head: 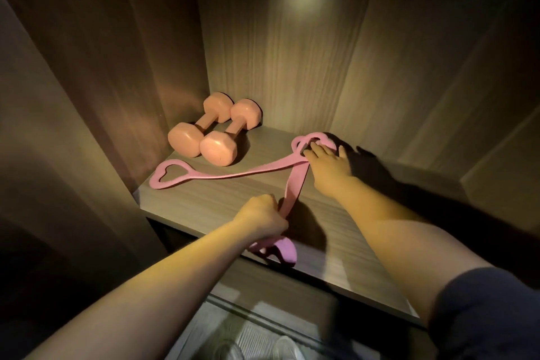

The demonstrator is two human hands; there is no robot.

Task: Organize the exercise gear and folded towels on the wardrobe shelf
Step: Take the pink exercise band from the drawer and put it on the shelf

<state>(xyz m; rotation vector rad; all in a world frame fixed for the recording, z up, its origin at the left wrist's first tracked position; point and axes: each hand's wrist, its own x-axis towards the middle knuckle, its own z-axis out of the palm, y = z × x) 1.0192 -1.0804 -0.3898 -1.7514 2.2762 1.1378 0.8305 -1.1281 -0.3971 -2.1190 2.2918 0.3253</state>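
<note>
The left grip [260, 215] clasps the pink band [233, 174] at the shelf's [350, 242] near edge. The right grip [328, 162], fingers straight, presses its far loop. Two dumbbells [216, 149] lie far left.

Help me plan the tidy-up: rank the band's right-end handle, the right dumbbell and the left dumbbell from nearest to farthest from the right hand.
1. The right-end handle, under the right hand.
2. The right dumbbell, to the hand's left.
3. The left dumbbell, just beyond it, farther left.
</note>
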